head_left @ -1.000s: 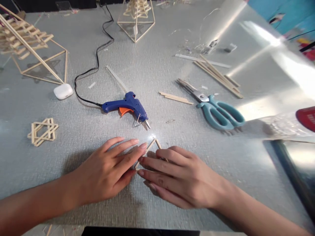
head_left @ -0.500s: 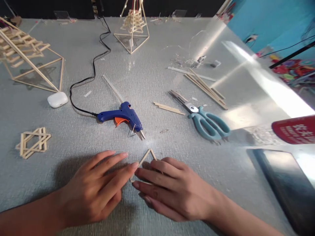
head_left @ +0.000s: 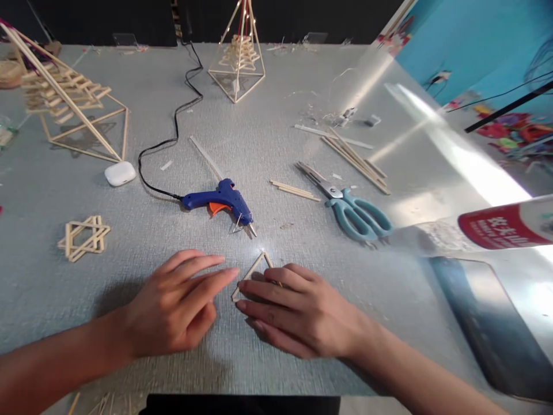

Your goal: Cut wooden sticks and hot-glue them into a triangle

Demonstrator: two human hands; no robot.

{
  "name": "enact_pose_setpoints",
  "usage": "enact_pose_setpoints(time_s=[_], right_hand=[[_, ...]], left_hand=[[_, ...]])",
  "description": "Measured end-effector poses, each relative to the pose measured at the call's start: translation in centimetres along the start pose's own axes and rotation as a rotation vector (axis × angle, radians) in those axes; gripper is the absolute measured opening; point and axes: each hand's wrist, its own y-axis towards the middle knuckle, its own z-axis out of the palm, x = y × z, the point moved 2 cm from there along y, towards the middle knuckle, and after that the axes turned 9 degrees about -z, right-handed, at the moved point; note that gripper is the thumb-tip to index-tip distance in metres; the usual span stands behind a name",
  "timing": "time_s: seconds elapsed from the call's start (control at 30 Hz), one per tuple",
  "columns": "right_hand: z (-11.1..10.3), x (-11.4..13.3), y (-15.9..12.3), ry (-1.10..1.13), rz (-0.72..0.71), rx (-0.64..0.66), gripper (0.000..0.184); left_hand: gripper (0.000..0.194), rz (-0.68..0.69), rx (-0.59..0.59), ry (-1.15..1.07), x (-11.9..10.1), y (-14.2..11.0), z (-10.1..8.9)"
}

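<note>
A small triangle of thin wooden sticks (head_left: 249,274) lies flat on the table in front of me. My right hand (head_left: 298,311) covers much of it, with fingertips resting on its left side and near corner; its right side and base are mostly hidden. Just left of the triangle, my left hand (head_left: 181,300) hovers with fingers spread, a small gap between its index fingertip and the stick. Beyond the triangle's tip rests a blue glue gun (head_left: 222,199) with an orange trigger, its nozzle pointing toward the triangle and a clear glue stick in its back.
Blue-handled scissors (head_left: 358,213) and short sticks (head_left: 296,190) lie ahead to the right. At far right are a bottle (head_left: 496,227) and a dark phone (head_left: 488,328). Leftward sit a stick star (head_left: 84,237), a white case (head_left: 120,173) and a pyramid frame (head_left: 86,124); another pyramid (head_left: 237,63) stands behind.
My left hand has drawn back slightly from the triangle, its index finger off the stick. My right hand keeps its place on it. The camera view has shifted, showing the table's near edge.
</note>
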Motion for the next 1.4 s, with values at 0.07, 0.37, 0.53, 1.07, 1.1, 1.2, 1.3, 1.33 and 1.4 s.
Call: enact_pose_setpoints(time_s=[0.07, 0.37, 0.53, 1.07, 1.1, 1.2, 1.3, 1.33, 1.4], right_hand=[[0.0, 0.0, 0.0, -0.003, -0.005, 0.0, 0.028], [0.0, 0.1, 0.2, 0.005, -0.015, -0.018, 0.028], [-0.1, 0.2, 0.3, 0.004, -0.014, -0.022, 0.028], [0.3, 0.3, 0.1, -0.013, -0.059, -0.022, 0.027], [0.3, 0.3, 0.2, -0.017, -0.063, -0.025, 0.026], [0.3, 0.4, 0.3, -0.023, -0.069, -0.03, 0.026], [0.2, 0.5, 0.4, -0.019, -0.066, -0.019, 0.026], [0.2, 0.5, 0.4, -0.019, -0.065, -0.017, 0.026], [0.2, 0.5, 0.4, -0.018, -0.066, -0.016, 0.026]], left_hand=[[0.048, -0.042, -0.004, -0.032, 0.1, 0.0, -0.1], [0.039, 0.028, 0.028, -0.006, -0.1, 0.1, 0.3], [0.042, 0.031, 0.023, -0.005, -0.1, -0.1, 0.4], [0.067, -0.45, 0.071, 0.505, 5.6, 6.9, -3.0], [0.065, -0.453, 0.136, 0.5, 6.2, 7.6, -2.5], [0.052, -0.475, 0.24, 0.453, 7.2, 9.0, -1.1], [0.044, -0.536, 0.24, 0.429, 7.5, 9.4, -0.5], [0.045, -0.563, 0.237, 0.427, 7.5, 9.3, -0.6], [0.05, -0.619, 0.239, 0.429, 7.7, 9.1, -1.3]])
